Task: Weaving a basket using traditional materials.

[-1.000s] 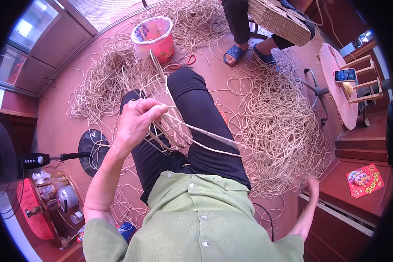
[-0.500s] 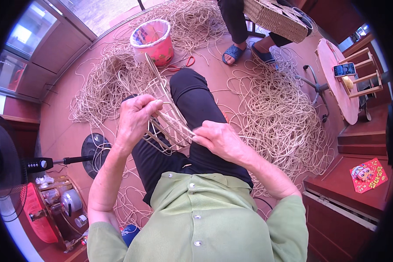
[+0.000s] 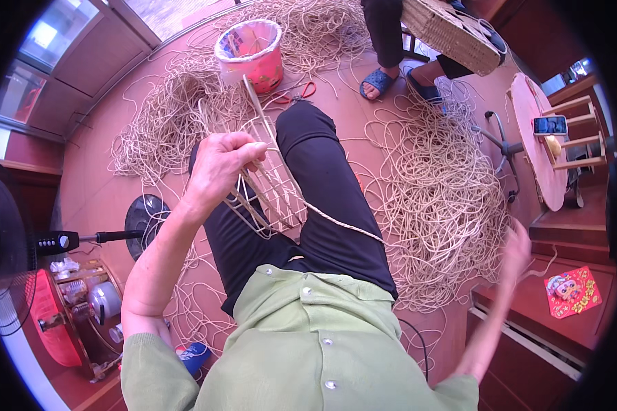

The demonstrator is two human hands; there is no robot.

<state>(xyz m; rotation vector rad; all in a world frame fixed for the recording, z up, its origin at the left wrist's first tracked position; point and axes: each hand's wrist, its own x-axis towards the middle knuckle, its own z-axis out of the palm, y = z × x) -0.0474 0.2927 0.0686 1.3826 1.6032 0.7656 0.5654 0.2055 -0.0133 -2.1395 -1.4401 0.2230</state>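
Observation:
Between my thighs rests a narrow open frame point(image 3: 275, 195) of pale bars, with cord strung along it. My left hand point(image 3: 221, 168) is closed at its upper left edge, thumb and fingers pinching the frame and cord together; the exact grip is partly hidden. A beige twisted cord point(image 3: 343, 222) runs from the frame across my right thigh. Far out to the right, my right hand point(image 3: 516, 250) is raised beside the rope pile, smeared by motion. Loose cord shows near it, but whether its fingers hold any is unclear.
Large heaps of loose cord point(image 3: 439, 212) cover the floor. Ahead stand a pink bin point(image 3: 257, 65) and red-handled scissors point(image 3: 307, 90). Another person's slippered feet point(image 3: 378, 83) and a woven basket point(image 3: 452, 38) are beyond. A fan point(image 3: 7, 233) stands left, a round table point(image 3: 538, 147) right.
My right hand has swung from the frame far out to the right, and the cord now stretches over my right thigh. The left hand stays at the frame.

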